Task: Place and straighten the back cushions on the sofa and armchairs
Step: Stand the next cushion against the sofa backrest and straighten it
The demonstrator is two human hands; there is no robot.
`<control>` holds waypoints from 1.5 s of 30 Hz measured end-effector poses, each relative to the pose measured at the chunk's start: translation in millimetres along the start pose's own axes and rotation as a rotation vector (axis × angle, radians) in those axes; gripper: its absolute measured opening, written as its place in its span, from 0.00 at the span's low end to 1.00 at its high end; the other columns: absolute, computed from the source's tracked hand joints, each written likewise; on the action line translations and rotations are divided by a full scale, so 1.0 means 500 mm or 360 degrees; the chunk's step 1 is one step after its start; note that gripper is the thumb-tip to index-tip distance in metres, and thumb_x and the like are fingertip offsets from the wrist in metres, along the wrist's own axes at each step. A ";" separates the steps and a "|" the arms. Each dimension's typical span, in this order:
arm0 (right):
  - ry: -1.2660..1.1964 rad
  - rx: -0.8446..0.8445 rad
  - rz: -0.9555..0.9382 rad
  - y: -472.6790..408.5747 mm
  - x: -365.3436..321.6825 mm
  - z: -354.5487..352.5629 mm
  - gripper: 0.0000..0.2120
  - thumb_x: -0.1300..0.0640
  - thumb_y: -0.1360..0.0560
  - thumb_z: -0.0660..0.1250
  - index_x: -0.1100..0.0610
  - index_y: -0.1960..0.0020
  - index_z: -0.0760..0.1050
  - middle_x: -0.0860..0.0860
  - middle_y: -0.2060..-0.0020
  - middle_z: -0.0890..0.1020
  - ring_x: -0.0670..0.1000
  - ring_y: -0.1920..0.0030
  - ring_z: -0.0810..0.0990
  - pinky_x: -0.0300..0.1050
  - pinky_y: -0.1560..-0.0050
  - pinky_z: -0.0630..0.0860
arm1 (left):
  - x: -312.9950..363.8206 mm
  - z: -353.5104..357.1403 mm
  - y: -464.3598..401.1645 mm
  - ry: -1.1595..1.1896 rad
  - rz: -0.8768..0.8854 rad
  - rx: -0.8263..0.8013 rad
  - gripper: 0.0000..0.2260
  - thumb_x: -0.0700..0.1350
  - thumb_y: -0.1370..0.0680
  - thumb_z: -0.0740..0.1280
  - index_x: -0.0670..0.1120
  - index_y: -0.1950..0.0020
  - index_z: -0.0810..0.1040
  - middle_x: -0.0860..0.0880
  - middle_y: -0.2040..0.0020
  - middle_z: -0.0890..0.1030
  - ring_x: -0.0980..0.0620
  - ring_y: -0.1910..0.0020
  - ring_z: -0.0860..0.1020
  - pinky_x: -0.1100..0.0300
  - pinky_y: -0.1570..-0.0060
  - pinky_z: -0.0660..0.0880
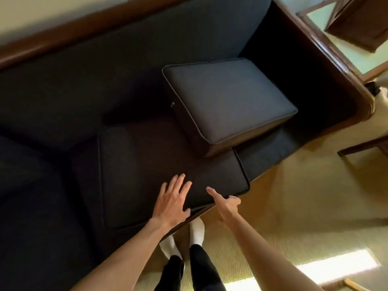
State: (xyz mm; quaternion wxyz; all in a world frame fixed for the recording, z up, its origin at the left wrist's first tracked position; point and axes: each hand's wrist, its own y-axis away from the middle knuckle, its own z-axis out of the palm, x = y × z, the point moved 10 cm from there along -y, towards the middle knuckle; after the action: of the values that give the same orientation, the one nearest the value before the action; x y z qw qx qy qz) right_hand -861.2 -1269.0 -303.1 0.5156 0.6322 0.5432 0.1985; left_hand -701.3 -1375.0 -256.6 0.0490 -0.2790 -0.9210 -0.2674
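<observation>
Lower centre of frame: our left hand [172,201] flat, right hand [225,205] pointing, neither gripping; next we lift back cushion [230,100] upright against sofa [84,66] back.

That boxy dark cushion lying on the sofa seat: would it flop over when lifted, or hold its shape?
The loose cushion probably holds its shape: its piped edges and thick sides look crisp. It seems bulky, so likely a two-handed lift. Flat faces suggest it won't roll, and woven fabric should grip well.

Sofa [84,85] cut off at left edge; right hand [225,206] fingers partly hidden.
</observation>
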 end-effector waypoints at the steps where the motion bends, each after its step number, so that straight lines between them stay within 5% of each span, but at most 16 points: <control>1: -0.0187 0.0040 0.0048 -0.008 0.014 0.013 0.47 0.45 0.36 0.80 0.60 0.31 0.56 0.60 0.33 0.69 0.61 0.35 0.72 0.55 0.36 0.72 | -0.005 0.025 0.000 -0.0047 0.0021 -0.0020 0.40 0.58 0.26 0.68 0.51 0.21 0.51 0.46 0.19 0.48 0.46 0.21 0.47 0.43 0.25 0.54; 6: -0.0886 0.0298 0.0248 -0.031 0.059 0.064 0.54 0.47 0.40 0.83 0.54 0.26 0.53 0.60 0.35 0.73 0.62 0.38 0.75 0.59 0.36 0.73 | -0.024 0.103 -0.003 -0.0170 0.0080 -0.0010 0.49 0.62 0.29 0.71 0.53 0.20 0.42 0.44 0.20 0.42 0.44 0.21 0.45 0.40 0.25 0.50; 9: -0.1073 0.0034 0.0284 -0.050 0.073 0.117 0.54 0.43 0.45 0.83 0.60 0.27 0.62 0.58 0.40 0.79 0.60 0.44 0.81 0.59 0.45 0.80 | -0.029 0.116 -0.002 -0.0167 0.0091 0.0037 0.50 0.60 0.29 0.72 0.53 0.20 0.41 0.44 0.20 0.42 0.44 0.21 0.44 0.39 0.25 0.50; 15: -0.0851 -0.0464 0.0234 -0.045 0.058 0.141 0.44 0.39 0.47 0.81 0.57 0.37 0.75 0.54 0.45 0.83 0.56 0.44 0.80 0.55 0.38 0.76 | -0.038 0.111 0.019 -0.0131 0.0074 0.0046 0.47 0.56 0.27 0.72 0.53 0.21 0.42 0.46 0.20 0.43 0.45 0.21 0.44 0.42 0.24 0.48; 20: -0.0783 -0.0436 0.0280 0.026 0.040 0.113 0.35 0.39 0.40 0.77 0.58 0.40 0.76 0.54 0.47 0.83 0.53 0.47 0.80 0.47 0.53 0.75 | -0.053 0.072 0.075 -0.0163 0.0086 0.0145 0.51 0.57 0.34 0.78 0.52 0.20 0.50 0.45 0.20 0.55 0.44 0.22 0.54 0.39 0.27 0.60; 26: -0.0839 -0.0475 0.0214 0.122 -0.030 0.100 0.35 0.39 0.39 0.78 0.57 0.39 0.76 0.53 0.47 0.83 0.53 0.45 0.79 0.49 0.38 0.73 | -0.065 -0.034 0.113 -0.0323 -0.0005 0.0349 0.55 0.47 0.37 0.81 0.53 0.20 0.49 0.42 0.20 0.54 0.40 0.22 0.52 0.31 0.28 0.52; 29: -0.0908 -0.0519 0.0183 0.173 -0.074 0.091 0.25 0.41 0.33 0.73 0.57 0.44 0.77 0.54 0.49 0.82 0.53 0.47 0.78 0.48 0.43 0.72 | -0.091 -0.124 0.085 -0.0388 -0.0154 0.0422 0.58 0.44 0.41 0.82 0.55 0.20 0.49 0.40 0.21 0.57 0.38 0.23 0.55 0.29 0.29 0.48; 32: -0.0943 -0.0506 -0.0040 0.206 -0.118 0.071 0.18 0.48 0.29 0.67 0.60 0.47 0.76 0.58 0.53 0.81 0.55 0.53 0.80 0.48 0.51 0.74 | -0.116 -0.230 0.048 -0.0385 -0.0211 0.0452 0.56 0.49 0.45 0.83 0.56 0.23 0.55 0.44 0.27 0.68 0.40 0.27 0.64 0.32 0.32 0.59; 36: 0.0144 -0.0003 -0.1285 0.276 -0.214 0.005 0.17 0.53 0.32 0.71 0.57 0.45 0.76 0.48 0.61 0.82 0.47 0.63 0.82 0.53 0.55 0.81 | -0.131 -0.351 -0.010 -0.0390 -0.0103 0.0421 0.49 0.51 0.40 0.77 0.57 0.25 0.55 0.51 0.30 0.70 0.45 0.31 0.68 0.39 0.35 0.64; 38: 0.0623 0.0404 -0.2175 0.369 -0.279 0.010 0.20 0.58 0.34 0.73 0.54 0.43 0.75 0.48 0.54 0.79 0.48 0.53 0.79 0.53 0.51 0.78 | -0.133 -0.390 -0.035 -0.0395 -0.0065 0.0406 0.47 0.52 0.41 0.76 0.58 0.26 0.57 0.52 0.32 0.71 0.46 0.34 0.70 0.41 0.39 0.66; 39: 0.0844 0.0558 -0.2436 0.394 -0.302 0.031 0.28 0.58 0.36 0.75 0.53 0.37 0.73 0.52 0.46 0.76 0.53 0.44 0.76 0.56 0.41 0.74 | -0.133 -0.400 -0.043 -0.0404 -0.0053 0.0390 0.46 0.52 0.41 0.76 0.58 0.26 0.57 0.53 0.33 0.72 0.46 0.36 0.71 0.42 0.40 0.67; 40: 0.1119 0.0642 -0.2508 0.386 -0.324 0.060 0.38 0.56 0.38 0.77 0.53 0.30 0.68 0.56 0.37 0.71 0.58 0.34 0.70 0.63 0.31 0.64 | -0.133 -0.405 -0.046 -0.0411 -0.0039 0.0371 0.46 0.52 0.41 0.75 0.58 0.27 0.58 0.53 0.34 0.72 0.46 0.37 0.72 0.43 0.42 0.67; 42: 0.1610 0.0662 -0.2394 0.341 -0.369 0.103 0.55 0.53 0.42 0.80 0.52 0.22 0.56 0.60 0.25 0.61 0.63 0.23 0.55 0.70 0.27 0.40 | -0.136 -0.403 -0.050 -0.0416 -0.0013 0.0339 0.46 0.53 0.41 0.75 0.58 0.27 0.58 0.53 0.34 0.73 0.46 0.37 0.72 0.44 0.43 0.68; 43: 0.1760 0.0645 -0.2339 0.321 -0.384 0.116 0.59 0.52 0.45 0.82 0.52 0.21 0.54 0.60 0.25 0.60 0.63 0.23 0.55 0.71 0.27 0.40 | -0.137 -0.402 -0.050 -0.0412 -0.0007 0.0336 0.46 0.54 0.41 0.75 0.58 0.26 0.57 0.53 0.34 0.73 0.46 0.37 0.72 0.44 0.43 0.68; 45: 0.1922 0.0601 -0.2294 0.302 -0.401 0.129 0.58 0.48 0.48 0.83 0.52 0.24 0.58 0.58 0.29 0.67 0.61 0.28 0.65 0.69 0.28 0.56 | -0.137 -0.404 -0.051 -0.0380 0.0006 0.0353 0.47 0.54 0.41 0.76 0.58 0.26 0.57 0.54 0.33 0.72 0.47 0.37 0.72 0.44 0.42 0.68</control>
State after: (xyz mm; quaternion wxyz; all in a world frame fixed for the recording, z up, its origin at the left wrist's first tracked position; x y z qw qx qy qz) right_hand -802.6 -1457.7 -135.2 0.0364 0.0097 0.9987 0.0353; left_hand -669.6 -1531.2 -112.9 -0.0299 -0.3036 -0.9436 -0.1287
